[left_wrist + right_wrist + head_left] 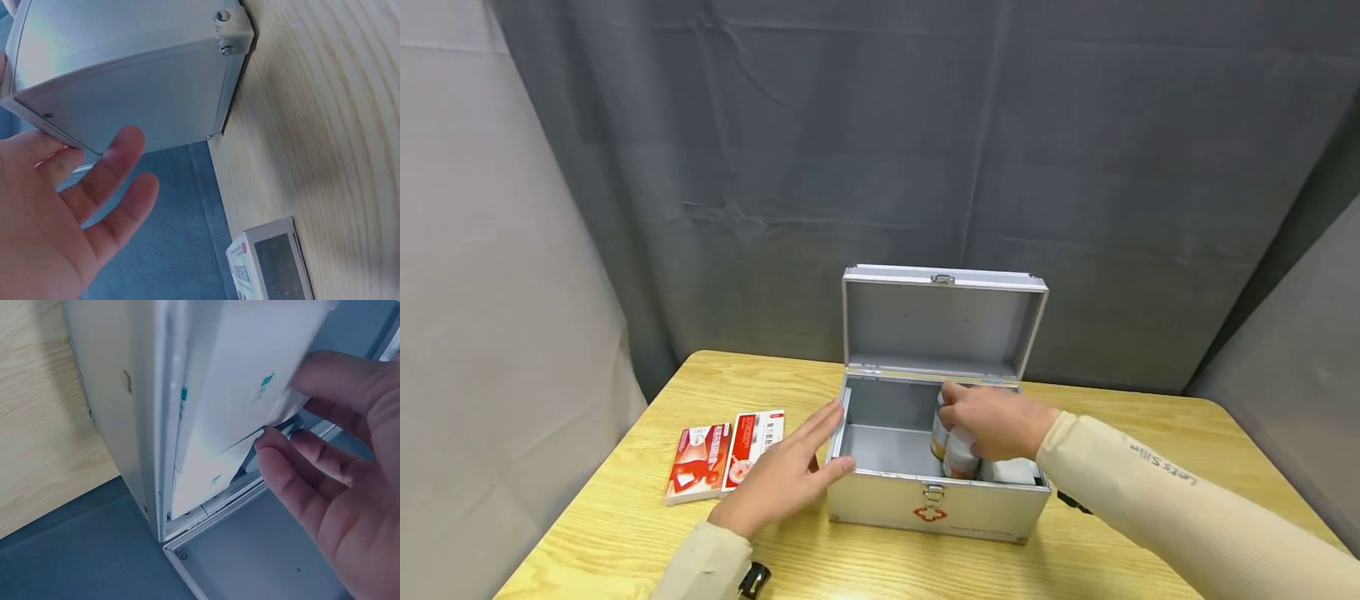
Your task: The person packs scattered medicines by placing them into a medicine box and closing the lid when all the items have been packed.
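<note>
A silver first-aid case [887, 498] stands on the table with its lid [943, 329] raised. My left hand [793, 467] rests at its left rim, thumb toward the front edge. In the left wrist view the fingers [115, 156] are spread beside the case's side wall. Reaching over the right half, my right hand [992, 419] curls its fingers round a white bottle [959, 457] inside. A second bottle [937, 437] stands just left of it. White boxes [244, 381] with green marks sit close by the right fingertips, which partly hide them.
Two medicine boxes, one red-orange [697, 461] and one red and white [752, 442], lie left of the case on the wooden table [602, 525]. Grey cloth [775, 167] hangs behind the table. A small dark object [1072, 502] shows beneath the right sleeve.
</note>
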`<state>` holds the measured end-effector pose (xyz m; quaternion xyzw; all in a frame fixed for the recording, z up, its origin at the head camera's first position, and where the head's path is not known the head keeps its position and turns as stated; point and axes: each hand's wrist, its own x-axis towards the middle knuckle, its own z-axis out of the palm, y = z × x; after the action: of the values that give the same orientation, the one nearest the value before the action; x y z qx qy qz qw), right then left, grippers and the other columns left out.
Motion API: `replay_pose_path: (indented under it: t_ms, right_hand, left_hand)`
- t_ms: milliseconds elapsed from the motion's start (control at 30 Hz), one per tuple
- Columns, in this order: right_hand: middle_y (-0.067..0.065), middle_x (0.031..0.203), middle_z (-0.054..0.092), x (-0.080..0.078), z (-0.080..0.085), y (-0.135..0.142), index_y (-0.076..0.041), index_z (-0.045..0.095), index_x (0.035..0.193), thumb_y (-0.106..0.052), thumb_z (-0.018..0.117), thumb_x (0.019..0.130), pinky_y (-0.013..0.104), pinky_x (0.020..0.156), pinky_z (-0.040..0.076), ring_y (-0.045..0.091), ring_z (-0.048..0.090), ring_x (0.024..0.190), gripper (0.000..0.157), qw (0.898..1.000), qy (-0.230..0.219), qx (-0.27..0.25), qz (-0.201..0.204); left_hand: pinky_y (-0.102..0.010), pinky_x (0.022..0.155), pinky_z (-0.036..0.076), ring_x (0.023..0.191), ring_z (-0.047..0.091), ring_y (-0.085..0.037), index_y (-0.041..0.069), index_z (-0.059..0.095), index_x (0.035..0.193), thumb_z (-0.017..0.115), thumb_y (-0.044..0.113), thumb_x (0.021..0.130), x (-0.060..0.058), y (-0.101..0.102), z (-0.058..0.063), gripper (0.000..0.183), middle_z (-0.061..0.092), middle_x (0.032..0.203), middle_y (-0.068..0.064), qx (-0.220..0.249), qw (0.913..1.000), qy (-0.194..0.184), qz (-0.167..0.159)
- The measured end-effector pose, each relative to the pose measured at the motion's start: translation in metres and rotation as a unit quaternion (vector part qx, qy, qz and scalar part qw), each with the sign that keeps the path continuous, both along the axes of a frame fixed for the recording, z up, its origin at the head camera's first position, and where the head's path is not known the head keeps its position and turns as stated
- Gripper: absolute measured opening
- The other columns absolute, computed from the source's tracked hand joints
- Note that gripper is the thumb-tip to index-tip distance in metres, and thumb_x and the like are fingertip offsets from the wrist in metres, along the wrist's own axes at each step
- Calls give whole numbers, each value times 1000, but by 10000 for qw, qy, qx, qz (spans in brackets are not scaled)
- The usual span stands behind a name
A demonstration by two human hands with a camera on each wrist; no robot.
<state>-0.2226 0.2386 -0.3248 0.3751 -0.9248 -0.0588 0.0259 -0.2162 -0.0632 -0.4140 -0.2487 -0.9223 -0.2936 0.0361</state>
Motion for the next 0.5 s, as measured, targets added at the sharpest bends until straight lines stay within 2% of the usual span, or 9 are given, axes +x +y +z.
replay_pose_path:
  t_ms: [167, 333, 500]
  right_hand:
    - [1, 91, 49, -2, -5, -5, -11, 74, 85, 5, 82, 65, 29, 62, 56, 17, 62, 73, 27, 9997, 214, 134, 12]
    - [1, 90, 50, -3, -12, -9, -15, 77, 85, -12, 91, 64, 32, 61, 55, 16, 56, 76, 26, 9975, 484, 518, -73]
    - [-2, 79, 56, -5, -15, -12, -15, 76, 80, -30, 94, 60, 33, 58, 58, 14, 59, 69, 31, 9914, 828, 950, -366]
  left_hand:
    - [-56, 113, 40, 142, 46, -30, 27, 31, 156, 52, 62, 95, 1, -1, 2, 74, 22, 165, 16, -7, 10000, -12, 19]
    - [-56, 113, 40, 143, 44, -31, 27, 30, 157, 52, 61, 95, 2, -2, 1, 74, 19, 164, 18, -33, 10000, -57, 31]
    - [-56, 113, 40, 143, 44, -30, 27, 31, 157, 52, 60, 95, 2, 0, 1, 73, 21, 165, 17, -29, 10000, -49, 32]
